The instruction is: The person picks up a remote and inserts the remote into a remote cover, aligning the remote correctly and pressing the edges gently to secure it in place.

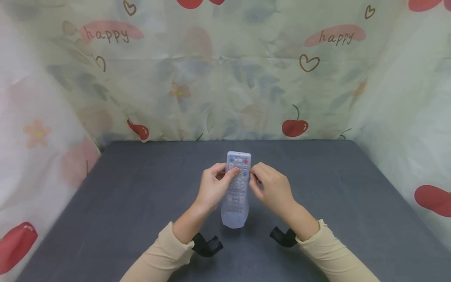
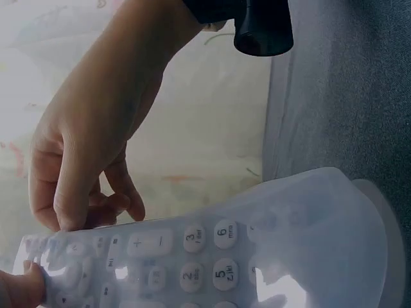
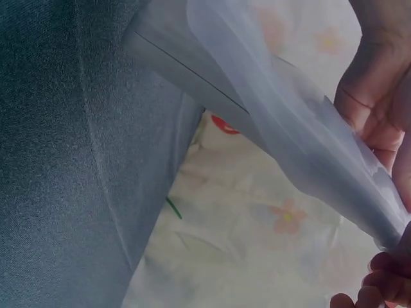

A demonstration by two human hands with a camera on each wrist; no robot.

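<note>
A white remote control (image 1: 237, 184) in a translucent, milky sleeve-like cover (image 1: 233, 221) is held up over the table, buttons towards the head camera. My left hand (image 1: 213, 186) grips it from the left side, thumb across the upper buttons. On the opposite edge, my right hand (image 1: 273, 186) has curled fingers and thumb pinching the cover near its upper part. Seen from the left wrist, number buttons show through the cover (image 2: 321, 237), whose loose lower end flares past the remote. The right wrist view shows the cover (image 3: 308, 147) edge-on, with right fingertips (image 3: 382, 276) at its narrow end.
The dark grey table (image 1: 141, 203) spreads around both arms. A patterned cloth (image 1: 225, 78) with cherries and hearts hangs behind it and along both sides. Black straps (image 1: 208, 246) hang from the wrists near the beige sleeves.
</note>
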